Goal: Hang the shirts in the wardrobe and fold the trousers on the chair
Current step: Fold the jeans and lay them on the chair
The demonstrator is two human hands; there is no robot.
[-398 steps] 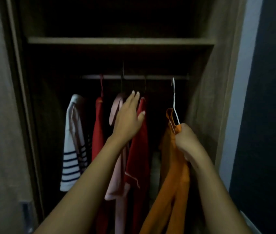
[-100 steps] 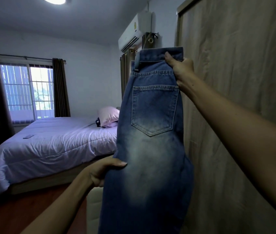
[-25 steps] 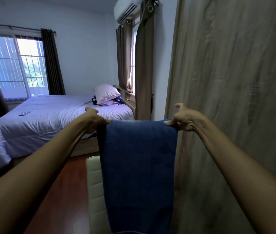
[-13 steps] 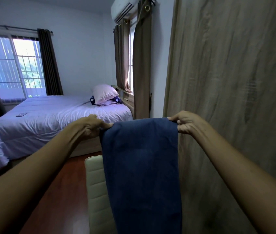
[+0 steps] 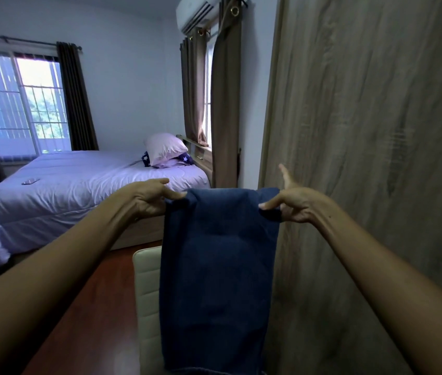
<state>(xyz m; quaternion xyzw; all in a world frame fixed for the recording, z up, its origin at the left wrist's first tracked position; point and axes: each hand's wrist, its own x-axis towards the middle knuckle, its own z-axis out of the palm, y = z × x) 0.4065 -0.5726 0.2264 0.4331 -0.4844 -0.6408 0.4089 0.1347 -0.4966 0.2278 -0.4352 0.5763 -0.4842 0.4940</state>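
Right now the dark blue denim trousers [image 5: 219, 266] hang doubled over, held mid-frame by both top corners & dropping straight down past the bottom edge: long axis vertical, fold line horizontal btw the hands. Left hand [image 5: 151, 198] pinches the left corner w/ thumb & fingers. Right hand [image 5: 294, 205] has its fingers curled on the right corner, thumb sticking up free. Hands are level, so neither is nearer the cloth.

Key relation: cream padded chair [image 5: 146, 288] sits below the grip at lower centre, behind the cloth, only its left strip showing. Touching or not, can't tell. Prob the bundle goes down onto it next, maybe w/ another fold first. Wood-grain wardrobe door [image 5: 363, 158] fills the right side, just beside the right hand.

Vs 4 s ago: the right hand alone held the waistband high, back pocket showing, left hand lower on the leg; now the cloth is halved & lower. Vs half a sec ago: approx same hold, right thumb now lifted.
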